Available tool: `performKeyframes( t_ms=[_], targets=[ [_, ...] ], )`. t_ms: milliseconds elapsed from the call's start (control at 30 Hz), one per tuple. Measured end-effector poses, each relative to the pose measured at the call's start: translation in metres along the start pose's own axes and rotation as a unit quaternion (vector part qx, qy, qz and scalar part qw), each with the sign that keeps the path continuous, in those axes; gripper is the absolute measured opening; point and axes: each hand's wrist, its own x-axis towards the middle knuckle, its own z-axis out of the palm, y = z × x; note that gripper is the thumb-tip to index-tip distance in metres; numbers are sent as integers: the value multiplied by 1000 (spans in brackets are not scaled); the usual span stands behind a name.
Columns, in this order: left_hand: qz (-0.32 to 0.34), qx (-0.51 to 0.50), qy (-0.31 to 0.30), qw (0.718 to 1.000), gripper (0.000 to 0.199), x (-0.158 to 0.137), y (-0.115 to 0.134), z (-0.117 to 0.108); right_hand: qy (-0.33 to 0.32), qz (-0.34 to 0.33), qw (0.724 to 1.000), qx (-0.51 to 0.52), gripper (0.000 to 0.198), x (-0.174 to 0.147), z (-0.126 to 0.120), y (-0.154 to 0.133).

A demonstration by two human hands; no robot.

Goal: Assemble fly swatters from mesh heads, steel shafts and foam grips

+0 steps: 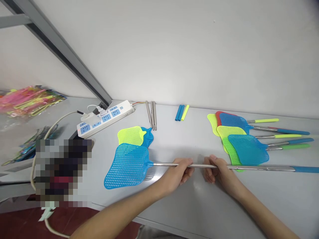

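Note:
Both my hands grip the metal rod of a blue fly swatter (129, 166), stretched out long across the table. My left hand (179, 171) pinches the rod fairly near the perforated blue head. Farther right, my right hand (219, 169) is closed round the same rod, with the blue handle running off the right edge. Behind the swatter's head lie a loose yellow head (131, 135) and a blue head (149, 137) partly under it. Several finished-looking swatters in blue, yellow, green and red, such as this blue one (249, 149), overlap beyond my right hand.
A white power strip (107, 119) with plugs and a cable sits at the left. Metal rods (153, 116) and blue and yellow sleeves (181, 113) lie along the wall. Plastic-wrapped colourful items (30, 101) rest at far left, past a grey metal post (67, 56).

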Motion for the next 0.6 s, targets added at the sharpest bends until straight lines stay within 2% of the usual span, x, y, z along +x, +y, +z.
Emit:
performKeyframes(
  t_ms=[600],
  targets=[
    [9, 0, -7, 1000, 42, 1, -5, 0, 3, -2, 1000, 1, 47, 0, 0, -3]
  ],
)
